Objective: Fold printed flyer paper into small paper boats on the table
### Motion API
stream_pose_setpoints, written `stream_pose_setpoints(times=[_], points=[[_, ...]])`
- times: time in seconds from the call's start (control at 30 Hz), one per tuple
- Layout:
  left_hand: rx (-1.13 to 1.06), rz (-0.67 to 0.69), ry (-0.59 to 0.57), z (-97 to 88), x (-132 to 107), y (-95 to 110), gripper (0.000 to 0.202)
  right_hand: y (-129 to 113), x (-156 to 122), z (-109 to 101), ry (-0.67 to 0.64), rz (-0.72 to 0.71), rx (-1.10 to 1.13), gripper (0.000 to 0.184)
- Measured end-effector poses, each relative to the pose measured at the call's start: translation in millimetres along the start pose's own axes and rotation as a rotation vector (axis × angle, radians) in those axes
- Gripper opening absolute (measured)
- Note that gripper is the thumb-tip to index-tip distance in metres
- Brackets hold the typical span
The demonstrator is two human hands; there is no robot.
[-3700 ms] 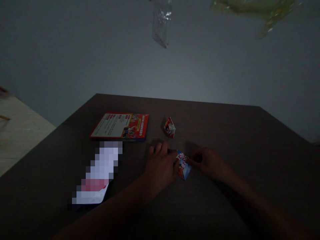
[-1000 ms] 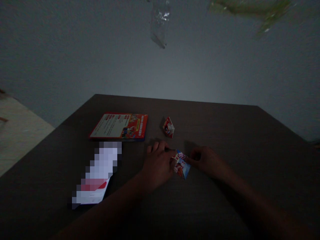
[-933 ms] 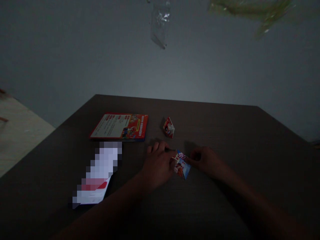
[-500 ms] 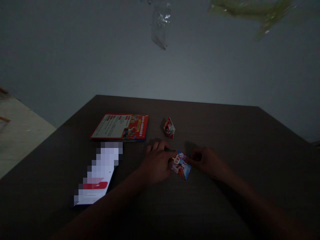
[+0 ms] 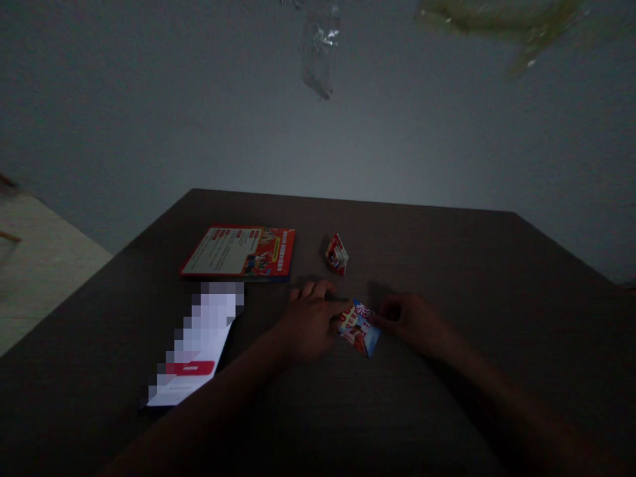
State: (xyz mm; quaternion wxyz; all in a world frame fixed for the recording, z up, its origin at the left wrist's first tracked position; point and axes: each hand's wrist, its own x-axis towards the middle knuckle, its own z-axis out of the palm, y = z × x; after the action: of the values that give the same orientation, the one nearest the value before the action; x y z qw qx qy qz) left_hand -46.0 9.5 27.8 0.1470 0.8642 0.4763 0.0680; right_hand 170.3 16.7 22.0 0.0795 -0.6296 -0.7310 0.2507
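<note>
Floor (image 5: 34,265) in a pale tone shows at the far left, past the edge of a dark brown wood-grain table (image 5: 462,258) set before a grey wall (image 5: 397,139). A smartphone (image 5: 212,331) lies lit on the tabletop, its screen mostly pixelated, with a red bar near the lower end; the left forearm crosses in front of its near corner. Just beyond it lies a red booklet (image 5: 237,250) with a white text panel. Next comes the left hand (image 5: 311,324), palm down, fingers slightly apart, the index finger reaching the upper left edge of the folded paper; its thumb is too dark to make out. Above, a clear plastic packet (image 5: 320,53) hangs against the wall. Below that, a small red folded piece (image 5: 337,255) sits beyond the hands. The blue-and-red printed folded paper (image 5: 358,329) lies on the table between both hands. At its right edge, the right hand (image 5: 415,322) curls its index finger towards the thumb, fingertips touching the paper; whether they pinch or press, I cannot tell. Yellow-green plastic (image 5: 501,18) shows at upper right.
</note>
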Motion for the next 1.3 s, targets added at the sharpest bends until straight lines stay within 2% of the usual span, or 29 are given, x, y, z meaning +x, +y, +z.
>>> stream_pose_setpoints(times=[0.17, 0.7, 0.83, 1.07, 1.2, 1.3], points=[[-0.002, 0.014, -0.052, -2.8, 1.6, -4.7, 0.044, -1.5, -0.7, 0.0, 0.009, -0.011, -0.018, 0.031], [-0.029, 0.059, -0.083, -2.7, 3.2, -12.9, 0.049, 0.2, -1.6, -0.1, -0.005, -0.028, -0.027, 0.029], [-0.017, 0.083, -0.056, -4.8, -2.2, -13.6, 0.053, -0.7, -1.7, -0.1, -0.009, -0.018, -0.013, 0.028], [-0.019, 0.119, 0.073, -2.2, -11.0, 3.8, 0.05, 0.6, 0.3, 0.9, 0.0, -0.028, -0.001, 0.031], [-0.05, 0.193, 0.11, 5.1, -12.1, 17.2, 0.029, 2.9, 0.8, 3.0, 0.022, -0.04, 0.02, 0.03], [-0.058, 0.189, 0.116, 10.4, -12.1, 20.6, 0.024, 2.8, -0.2, 3.2, 0.042, -0.039, 0.037, 0.029]])
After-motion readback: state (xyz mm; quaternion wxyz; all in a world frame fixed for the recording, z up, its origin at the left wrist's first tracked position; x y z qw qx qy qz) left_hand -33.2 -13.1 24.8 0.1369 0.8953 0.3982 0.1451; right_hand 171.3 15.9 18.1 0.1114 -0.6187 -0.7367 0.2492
